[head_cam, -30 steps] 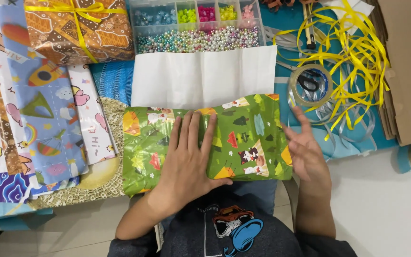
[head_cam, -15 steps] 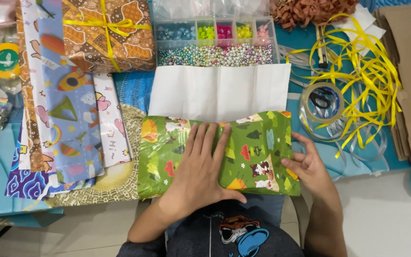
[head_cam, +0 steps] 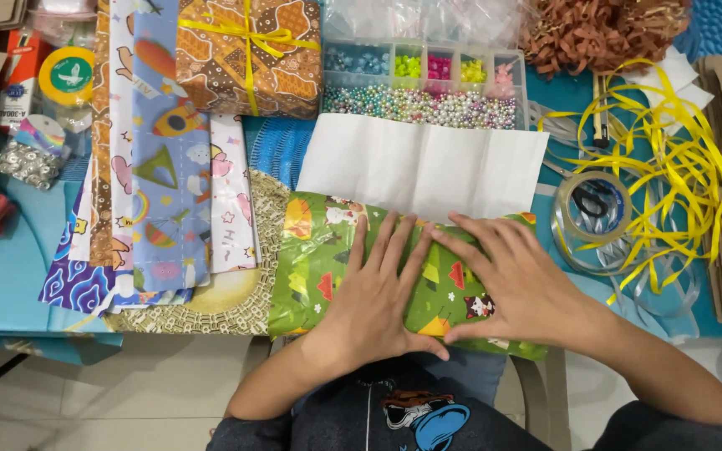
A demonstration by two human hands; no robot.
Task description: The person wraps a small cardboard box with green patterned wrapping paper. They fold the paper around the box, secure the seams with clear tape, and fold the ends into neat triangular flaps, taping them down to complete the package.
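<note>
Both hands flat on a green-wrapped parcel at the table's near edge.

We see the left hand (head_cam: 375, 301) and right hand (head_cam: 518, 288) pressing the parcel (head_cam: 319, 267), fingers spread open and flat, gripping nothing. White paper flap (head_cam: 419, 167) at 12 o'clock, bead box (head_cam: 424, 83) beyond it, yellow ribbon (head_cam: 670, 167) at 2 o'clock, patterned paper sheets (head_cam: 160, 167) at 10 o'clock.

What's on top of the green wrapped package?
Both hands lie flat on the green wrapped package: left hand, right hand. The white paper flap extends from its far edge. What's inside is hidden by the wrap.
</note>
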